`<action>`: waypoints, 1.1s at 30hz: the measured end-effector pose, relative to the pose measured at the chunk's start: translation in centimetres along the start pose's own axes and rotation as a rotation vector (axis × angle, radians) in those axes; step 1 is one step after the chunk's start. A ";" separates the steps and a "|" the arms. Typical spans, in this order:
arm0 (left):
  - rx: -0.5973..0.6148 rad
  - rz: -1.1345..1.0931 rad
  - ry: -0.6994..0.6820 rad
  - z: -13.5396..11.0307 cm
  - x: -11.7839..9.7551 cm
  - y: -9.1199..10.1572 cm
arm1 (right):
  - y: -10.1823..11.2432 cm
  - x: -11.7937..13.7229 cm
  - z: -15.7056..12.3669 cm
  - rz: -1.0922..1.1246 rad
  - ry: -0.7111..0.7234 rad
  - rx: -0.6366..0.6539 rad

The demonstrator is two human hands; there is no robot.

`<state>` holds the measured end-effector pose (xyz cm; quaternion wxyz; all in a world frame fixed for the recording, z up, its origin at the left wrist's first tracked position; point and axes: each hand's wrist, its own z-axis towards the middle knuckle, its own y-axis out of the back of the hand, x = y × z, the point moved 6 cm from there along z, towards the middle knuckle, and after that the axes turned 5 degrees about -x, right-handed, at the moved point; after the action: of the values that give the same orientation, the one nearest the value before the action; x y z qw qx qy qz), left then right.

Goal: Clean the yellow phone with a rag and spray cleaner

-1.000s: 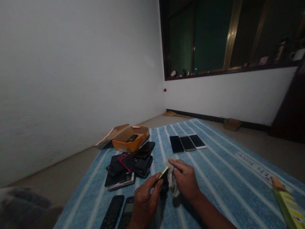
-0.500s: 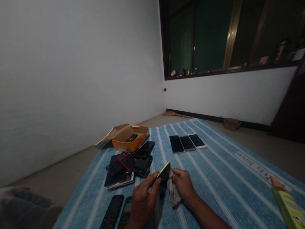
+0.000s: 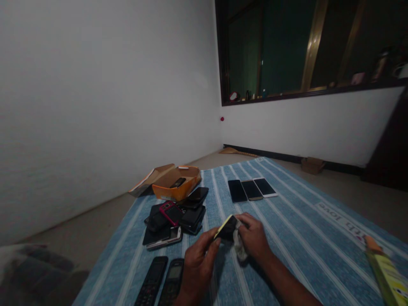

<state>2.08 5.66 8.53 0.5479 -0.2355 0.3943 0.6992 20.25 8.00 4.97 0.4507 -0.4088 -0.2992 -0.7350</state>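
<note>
A phone with a yellow-green edge and a dark face (image 3: 227,230) is tilted up above the striped blue cloth. My left hand (image 3: 200,259) grips its near left end between thumb and fingers. Bunched in my right hand (image 3: 255,236) is a pale grey cloth (image 3: 239,246), which lies against the phone's right end. To the left of my left hand are two keypad phones, a black one (image 3: 153,278) and one with a grey screen (image 3: 174,278). Beyond them sits a pile of phones (image 3: 162,238), with a pink-framed phone (image 3: 172,213) on top.
An open orange box (image 3: 174,193) holding a small dark phone (image 3: 178,182) stands behind the pile. Three phones lie side by side (image 3: 237,191) farther back. A yellow-green bottle with an orange cap (image 3: 384,267) lies at the right edge of the striped cloth (image 3: 293,238).
Both hands have shifted slightly up and to the right with the phone and the grey cloth. More of the grey-screened keypad phone shows. The view has turned a little.
</note>
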 end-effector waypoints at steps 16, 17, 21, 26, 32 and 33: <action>0.145 0.028 0.321 -2.2 5.3 -1.9 | -0.5 1.5 -2.0 -0.623 0.676 0.025; 0.153 0.038 0.328 -2.3 5.4 -1.8 | -0.7 1.6 -2.2 -0.627 0.684 0.029; 0.171 0.003 0.332 -2.4 4.9 -1.8 | -1.3 1.4 -2.9 -0.641 0.712 0.038; 0.128 -0.045 0.281 -2.0 3.7 -1.5 | -1.6 1.5 -3.3 -0.657 0.720 0.035; 0.076 -0.032 0.239 -1.6 3.7 -1.6 | -3.3 3.0 -5.1 -0.603 0.775 0.052; 0.070 -0.034 0.237 -1.6 3.8 -1.6 | -3.5 3.1 -5.5 -0.596 0.783 0.045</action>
<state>2.31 6.74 4.27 0.5171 -0.3039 0.4764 0.6429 14.44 3.73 4.77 0.3084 0.0115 -0.2270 -0.9237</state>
